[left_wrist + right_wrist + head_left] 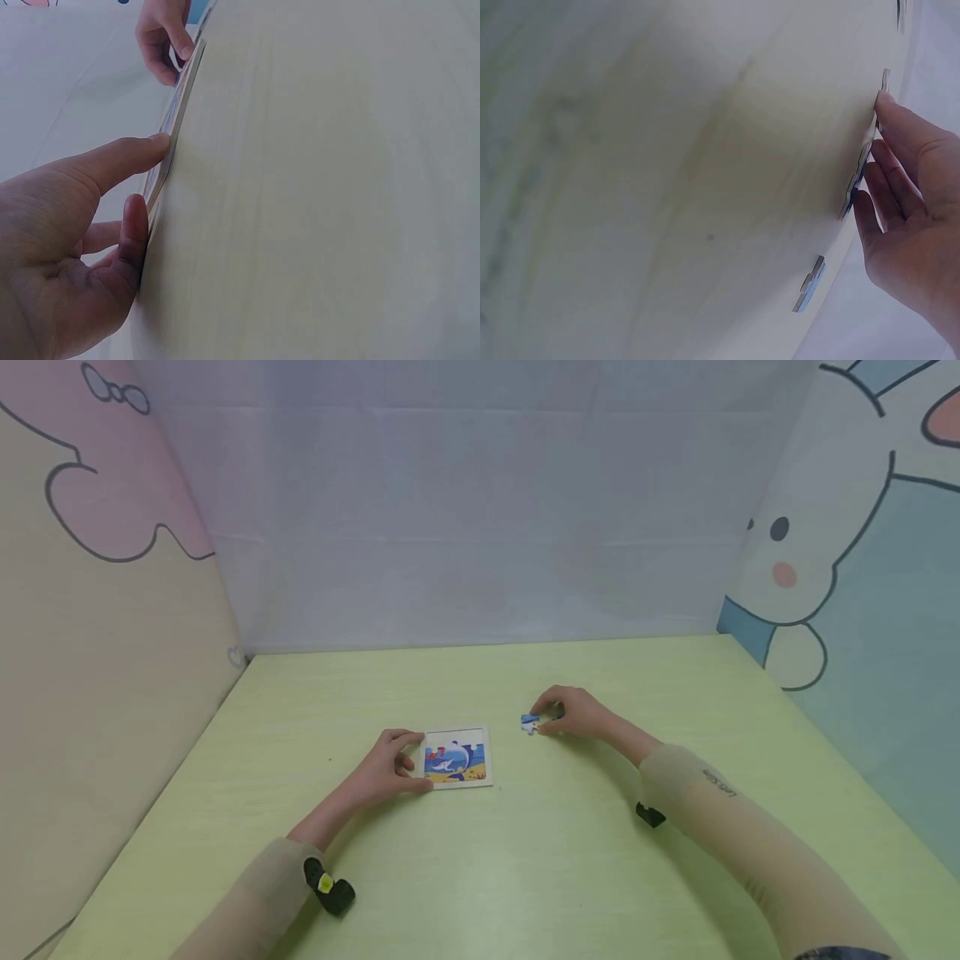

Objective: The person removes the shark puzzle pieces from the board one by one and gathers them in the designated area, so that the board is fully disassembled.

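A framed jigsaw puzzle (489, 768) lies flat on the table, with a dolphin and sea picture below a pale strip at its top. My left hand (378, 770) grips its left side, thumb at the near corner and forefinger at the far one. In the left wrist view, the thumb rests against the puzzle's edge (180, 124). Right of the frame, my right hand (576, 712) pinches a blue and white puzzle piece (529, 724) between thumb and forefinger, at table level. Beneath the curled fingers, the right wrist view shows another dark-edged piece (853, 187).
One more loose piece (808, 285) lies on the table close to the right hand's wrist side. The pale green table (465, 877) meets a grey-white cloth wall (480, 527) at the back. Side walls carry cartoon prints, including a rabbit (810, 527).
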The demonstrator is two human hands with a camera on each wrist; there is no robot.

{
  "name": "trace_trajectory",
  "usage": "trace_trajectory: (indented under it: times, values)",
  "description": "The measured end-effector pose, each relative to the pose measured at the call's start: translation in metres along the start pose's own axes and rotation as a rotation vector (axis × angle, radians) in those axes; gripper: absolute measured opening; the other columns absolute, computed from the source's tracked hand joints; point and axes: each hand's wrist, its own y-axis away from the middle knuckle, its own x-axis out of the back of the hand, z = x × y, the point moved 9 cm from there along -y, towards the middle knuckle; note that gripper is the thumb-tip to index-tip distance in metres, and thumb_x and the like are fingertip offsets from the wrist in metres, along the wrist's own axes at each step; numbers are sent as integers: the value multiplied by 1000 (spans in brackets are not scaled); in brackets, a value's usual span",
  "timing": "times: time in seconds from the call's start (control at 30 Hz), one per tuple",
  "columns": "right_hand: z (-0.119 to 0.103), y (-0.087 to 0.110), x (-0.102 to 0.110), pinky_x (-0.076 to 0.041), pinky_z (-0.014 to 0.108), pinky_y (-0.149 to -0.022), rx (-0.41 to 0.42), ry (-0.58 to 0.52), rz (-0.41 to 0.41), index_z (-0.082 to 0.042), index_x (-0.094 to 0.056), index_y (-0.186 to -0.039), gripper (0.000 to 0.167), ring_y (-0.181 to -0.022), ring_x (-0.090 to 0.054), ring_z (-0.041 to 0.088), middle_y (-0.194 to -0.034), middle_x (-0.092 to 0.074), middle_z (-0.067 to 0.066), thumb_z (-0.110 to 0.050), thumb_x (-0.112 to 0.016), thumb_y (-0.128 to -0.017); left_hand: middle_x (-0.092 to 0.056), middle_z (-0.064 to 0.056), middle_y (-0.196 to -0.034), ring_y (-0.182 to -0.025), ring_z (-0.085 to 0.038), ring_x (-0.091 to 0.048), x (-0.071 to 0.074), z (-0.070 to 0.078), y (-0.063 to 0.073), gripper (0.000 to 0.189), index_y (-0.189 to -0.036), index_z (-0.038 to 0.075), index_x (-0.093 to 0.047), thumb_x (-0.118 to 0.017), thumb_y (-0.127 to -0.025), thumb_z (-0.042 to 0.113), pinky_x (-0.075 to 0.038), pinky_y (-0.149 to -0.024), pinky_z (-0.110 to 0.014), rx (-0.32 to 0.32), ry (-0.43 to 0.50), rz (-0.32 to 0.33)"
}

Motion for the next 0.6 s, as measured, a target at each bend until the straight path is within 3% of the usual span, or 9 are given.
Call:
trace_trajectory:
  times: [0.6]
  values:
    - [2,-2,-2,-45,48,-103,-2,5,-7,-10,-71,-115,30,-118,-57,29,-127,-65,12,-19,-76,-87,-31,-17,-150,-95,-19,-55,-1,-3,-1,82,-148,6,-43,-84,-79,24,-49,-80,-25,-2,12,-1]
